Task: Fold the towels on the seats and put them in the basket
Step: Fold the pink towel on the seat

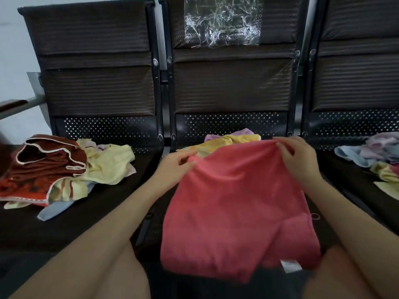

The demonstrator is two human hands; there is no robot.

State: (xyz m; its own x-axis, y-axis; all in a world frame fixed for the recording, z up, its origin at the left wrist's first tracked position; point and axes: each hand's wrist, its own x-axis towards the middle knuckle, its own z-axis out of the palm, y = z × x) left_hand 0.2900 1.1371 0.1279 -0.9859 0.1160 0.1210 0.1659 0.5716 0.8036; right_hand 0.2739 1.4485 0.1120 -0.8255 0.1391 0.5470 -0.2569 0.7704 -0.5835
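A coral-pink towel (235, 203) hangs over the front of the middle seat (151, 223), a white label near its lower edge. My left hand (174, 167) pinches its upper left corner and my right hand (300, 156) pinches its upper right corner. Behind it on the same seat lie a yellow towel (218, 143) and a lilac one (244, 132). The left seat holds a heap of dark red (43, 167), pale yellow (108, 165) and light blue (54, 211) towels. Blue, lilac and yellow towels (375, 154) lie on the right seat. No basket is in view.
Three dark perforated metal seats with woven backrests (231, 87) stand in a row against a pale wall. A crinkled clear plastic sheet (222, 20) is stuck on the middle backrest. An armrest (13, 104) juts out at the far left. My bare knees fill the bottom of the view.
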